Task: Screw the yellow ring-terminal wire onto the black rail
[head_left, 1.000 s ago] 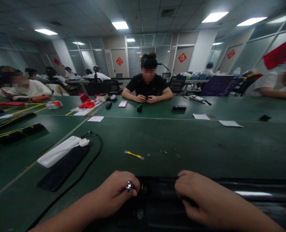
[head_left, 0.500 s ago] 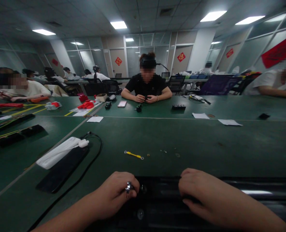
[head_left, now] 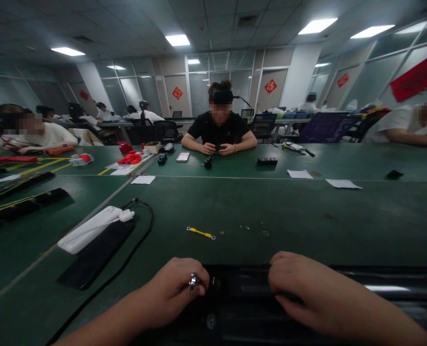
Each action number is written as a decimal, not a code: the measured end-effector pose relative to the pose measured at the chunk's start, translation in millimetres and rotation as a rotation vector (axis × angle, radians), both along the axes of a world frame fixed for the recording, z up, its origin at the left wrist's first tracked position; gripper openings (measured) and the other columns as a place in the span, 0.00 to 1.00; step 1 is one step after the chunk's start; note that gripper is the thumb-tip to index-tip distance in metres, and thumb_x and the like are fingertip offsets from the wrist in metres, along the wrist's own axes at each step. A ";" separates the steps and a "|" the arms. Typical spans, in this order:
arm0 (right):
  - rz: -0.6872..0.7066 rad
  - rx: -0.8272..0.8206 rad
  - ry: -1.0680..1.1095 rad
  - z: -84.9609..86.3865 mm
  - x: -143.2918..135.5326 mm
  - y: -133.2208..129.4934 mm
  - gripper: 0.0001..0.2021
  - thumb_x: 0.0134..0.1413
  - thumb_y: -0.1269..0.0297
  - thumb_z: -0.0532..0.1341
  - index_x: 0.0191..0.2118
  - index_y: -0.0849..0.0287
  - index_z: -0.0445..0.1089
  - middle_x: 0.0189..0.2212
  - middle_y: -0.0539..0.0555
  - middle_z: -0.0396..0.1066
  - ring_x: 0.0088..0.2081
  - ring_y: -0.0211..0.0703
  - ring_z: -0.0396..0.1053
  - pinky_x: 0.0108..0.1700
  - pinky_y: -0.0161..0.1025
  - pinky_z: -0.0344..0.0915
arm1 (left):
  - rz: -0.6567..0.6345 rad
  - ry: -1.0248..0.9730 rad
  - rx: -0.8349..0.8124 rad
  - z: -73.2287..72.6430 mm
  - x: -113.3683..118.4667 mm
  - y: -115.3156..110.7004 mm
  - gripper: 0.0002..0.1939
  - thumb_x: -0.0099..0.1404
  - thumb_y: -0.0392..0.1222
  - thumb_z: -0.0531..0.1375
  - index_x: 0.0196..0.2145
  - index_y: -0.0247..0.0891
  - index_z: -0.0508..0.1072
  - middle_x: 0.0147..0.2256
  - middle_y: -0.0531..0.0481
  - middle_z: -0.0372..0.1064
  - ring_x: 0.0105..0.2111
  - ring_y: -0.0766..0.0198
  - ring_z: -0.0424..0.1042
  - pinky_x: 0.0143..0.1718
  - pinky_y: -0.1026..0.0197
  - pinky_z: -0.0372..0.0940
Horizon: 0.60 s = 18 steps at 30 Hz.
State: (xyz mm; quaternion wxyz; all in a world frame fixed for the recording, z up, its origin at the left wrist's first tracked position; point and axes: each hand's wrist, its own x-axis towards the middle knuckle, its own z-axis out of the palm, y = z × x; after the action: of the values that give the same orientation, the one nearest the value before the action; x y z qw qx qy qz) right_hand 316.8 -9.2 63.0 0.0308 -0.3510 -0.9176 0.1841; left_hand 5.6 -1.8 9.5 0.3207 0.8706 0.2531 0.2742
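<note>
A long, glossy black housing [head_left: 242,288] lies across the front of the table before me, with a round metal fitting [head_left: 210,321] on its near left part. My left hand [head_left: 179,286] is closed with curled fingers at the housing's left end. A shiny metal piece [head_left: 194,280] shows at those fingers; whether it is a worn ring or a loose part I cannot tell. My right hand [head_left: 300,286] bends its fingers over the housing's far edge, fingertips hidden. Beyond my hands lies a short yellow cable [head_left: 201,233] with ring terminals, beside a small brass-coloured ring [head_left: 222,233].
To the left, a white device [head_left: 91,230] and a black flat slab [head_left: 94,259] lie near a black cord [head_left: 127,264]. Across the green table a person in black [head_left: 219,127] handles a small dark part. Paper slips [head_left: 343,184] and a black terminal block [head_left: 267,162] lie farther back.
The view has shifted very slightly. Both hands keep practically the same place and grip on the black housing.
</note>
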 end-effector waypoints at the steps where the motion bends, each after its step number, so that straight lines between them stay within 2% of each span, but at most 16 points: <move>1: -0.006 -0.006 -0.019 0.2 -1.1 0.0 0.05 0.51 0.75 0.57 0.31 0.58 0.67 0.31 0.52 0.71 0.35 0.45 0.67 0.39 0.42 0.61 | 0.002 -0.001 -0.001 0.1 0.1 -0.1 0.17 0.74 0.50 0.46 0.35 0.37 0.67 0.29 0.50 0.67 0.30 0.64 0.66 0.35 0.64 0.57; 6: -0.020 -0.022 -0.044 1.4 -6.2 -0.2 0.05 0.49 0.75 0.57 0.31 0.58 0.66 0.32 0.53 0.71 0.36 0.45 0.68 0.41 0.42 0.61 | 0.007 0.004 0.013 -0.1 0.4 0.9 0.18 0.75 0.50 0.45 0.35 0.37 0.67 0.29 0.51 0.66 0.30 0.65 0.65 0.35 0.64 0.57; 18: -0.028 0.001 -0.042 -3.1 -10.1 0.0 0.05 0.45 0.76 0.56 0.28 0.59 0.63 0.31 0.53 0.70 0.35 0.45 0.67 0.38 0.40 0.60 | 0.010 0.016 0.021 0.1 -0.2 -1.8 0.15 0.74 0.47 0.46 0.36 0.38 0.67 0.30 0.51 0.67 0.31 0.65 0.66 0.36 0.64 0.57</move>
State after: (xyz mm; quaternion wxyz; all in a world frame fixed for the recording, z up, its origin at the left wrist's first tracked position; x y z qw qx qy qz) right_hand 306.7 -9.1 59.9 0.0143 -0.3677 -0.9131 0.1755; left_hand 5.3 -3.7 9.7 0.3084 0.8747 0.2570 0.2715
